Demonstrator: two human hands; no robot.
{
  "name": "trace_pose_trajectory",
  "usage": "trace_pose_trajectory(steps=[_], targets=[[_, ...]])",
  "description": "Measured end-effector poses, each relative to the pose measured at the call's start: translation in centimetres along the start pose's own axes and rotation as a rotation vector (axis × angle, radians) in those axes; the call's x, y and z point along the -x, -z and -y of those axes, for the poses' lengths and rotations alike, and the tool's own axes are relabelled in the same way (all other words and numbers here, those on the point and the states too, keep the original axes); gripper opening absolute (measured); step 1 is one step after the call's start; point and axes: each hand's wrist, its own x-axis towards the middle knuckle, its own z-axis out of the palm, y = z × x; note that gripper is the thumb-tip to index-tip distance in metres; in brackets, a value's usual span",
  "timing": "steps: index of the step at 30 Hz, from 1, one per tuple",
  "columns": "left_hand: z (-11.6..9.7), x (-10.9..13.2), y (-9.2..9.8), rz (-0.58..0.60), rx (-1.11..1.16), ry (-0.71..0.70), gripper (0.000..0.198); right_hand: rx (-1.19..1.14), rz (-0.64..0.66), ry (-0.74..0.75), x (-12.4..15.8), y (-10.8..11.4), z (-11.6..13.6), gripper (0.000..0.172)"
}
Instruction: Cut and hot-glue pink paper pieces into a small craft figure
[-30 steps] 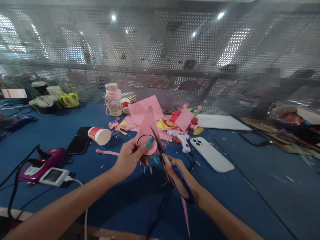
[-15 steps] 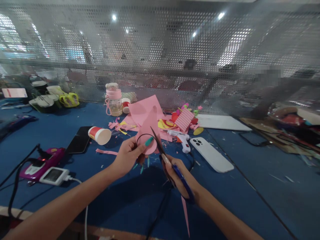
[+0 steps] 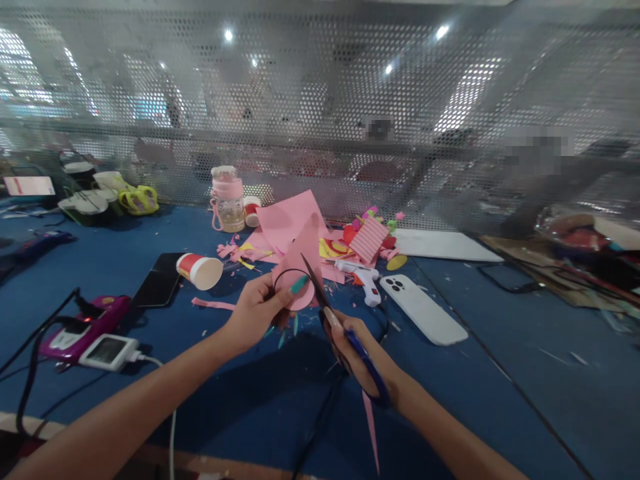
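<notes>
My left hand (image 3: pixel 253 310) pinches a piece of pink paper (image 3: pixel 304 253) between thumb and fingers, over the table's middle. The paper's lower part is rounded, and a thin dark curved line runs round its left side. In my right hand (image 3: pixel 357 350) is a pair of scissors (image 3: pixel 318 285) with blue handles. Their blades point up and left along the right edge of the pink paper; whether they are apart is hard to tell. Below my right hand a narrow pink paper strip (image 3: pixel 370 427) lies near the table's front.
Behind my hands lie pink sheets (image 3: pixel 285 217) and scraps. A white glue gun (image 3: pixel 367 283) and white phone (image 3: pixel 423 310) lie right. Leftward are a paper cup (image 3: pixel 200 271), a black phone (image 3: pixel 157 280) and a purple power strip (image 3: pixel 97 320). A bottle (image 3: pixel 229 203) stands behind.
The top of the held pink paper has shifted slightly to the right. Both hands and the scissors look almost unmoved.
</notes>
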Motion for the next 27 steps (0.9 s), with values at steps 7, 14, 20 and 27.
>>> trace_pose_trajectory(steps=[7, 14, 20, 27], targets=[[0.17, -0.07, 0.13, 0.018, 0.009, -0.001, 0.039, -0.001, 0.073, 0.023, -0.04, 0.17, 0.34, 0.044], [-0.32, -0.38, 0.36, 0.049, 0.010, 0.022, 0.040, 0.003, 0.076, -0.009, -0.04, 0.18, 0.19, 0.045], [-0.45, -0.46, 0.56, 0.080, 0.012, 0.022, 0.039, -0.008, 0.050, -0.053, -0.07, 0.16, 0.04, 0.046], [-0.46, -0.64, 0.81, 0.073, -0.017, 0.039, 0.036, 0.012, 0.070, 0.000, -0.10, 0.23, -0.32, 0.044]])
